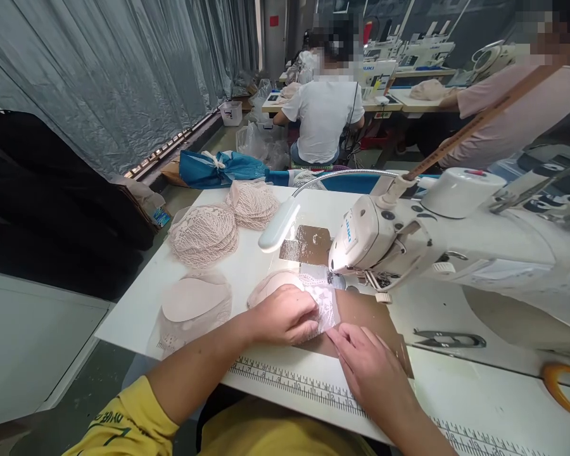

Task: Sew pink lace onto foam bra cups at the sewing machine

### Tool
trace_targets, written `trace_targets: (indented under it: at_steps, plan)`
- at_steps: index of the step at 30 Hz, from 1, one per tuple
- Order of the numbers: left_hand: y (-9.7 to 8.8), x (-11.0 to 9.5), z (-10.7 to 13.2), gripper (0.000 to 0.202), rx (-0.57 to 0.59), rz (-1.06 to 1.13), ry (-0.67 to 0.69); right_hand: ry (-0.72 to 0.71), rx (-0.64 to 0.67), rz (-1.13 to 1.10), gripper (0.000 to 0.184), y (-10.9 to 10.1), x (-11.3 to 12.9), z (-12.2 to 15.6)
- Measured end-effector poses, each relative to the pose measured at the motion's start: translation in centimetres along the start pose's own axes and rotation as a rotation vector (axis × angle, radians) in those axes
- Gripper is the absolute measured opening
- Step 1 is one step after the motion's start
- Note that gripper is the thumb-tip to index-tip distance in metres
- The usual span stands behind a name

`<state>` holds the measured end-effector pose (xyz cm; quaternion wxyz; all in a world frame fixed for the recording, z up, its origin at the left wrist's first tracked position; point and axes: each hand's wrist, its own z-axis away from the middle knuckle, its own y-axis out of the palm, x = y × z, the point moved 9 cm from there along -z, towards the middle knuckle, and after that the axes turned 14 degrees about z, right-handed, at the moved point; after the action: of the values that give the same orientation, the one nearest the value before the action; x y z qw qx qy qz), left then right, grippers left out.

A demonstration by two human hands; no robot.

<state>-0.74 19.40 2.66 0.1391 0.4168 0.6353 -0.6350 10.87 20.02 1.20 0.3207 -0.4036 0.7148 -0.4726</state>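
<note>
Lace cup held at the sewing machine

My left hand (287,315) was curled closed over a pale lace cup (327,308), gripping its fabric. My right hand (373,361) pinched the cup's near corner between thumb and fingertip. The cup lay on a brown sheet (368,310) on the white table (133,307), its far edge close to the foot of the sewing machine (361,234); I could not make out the needle. To my left lay a single cup (192,297), with one stack of cups (204,234) and another stack (254,202) beyond it. Snips (449,340) rested at right. I judged the step to be lining up the lace for stitching. The next move seemed to call for a flat, straight edge and fingertips clear of the foot.
</note>
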Motion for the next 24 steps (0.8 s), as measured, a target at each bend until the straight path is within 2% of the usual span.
trace_targets:
  at_steps: [6,14,20,24]
  plan:
    - [1.2,-0.4,0.0,0.023,0.024,-0.137,0.09,0.028,0.011,-0.042,0.032,0.3,-0.1,0.3]
    - [1.9,-1.1,0.2,0.031,0.012,-0.251,0.123,0.08,0.002,-0.064,0.032,1.3,-0.3,1.0]
    - [2.0,-1.1,0.3,0.03,0.004,-0.246,0.128,0.046,-0.015,-0.075,0.032,0.4,-0.3,0.7]
    - [2.1,-1.1,0.3,0.029,0.007,-0.25,0.128,-0.002,-0.078,-0.083,0.027,-0.6,-0.5,0.5]
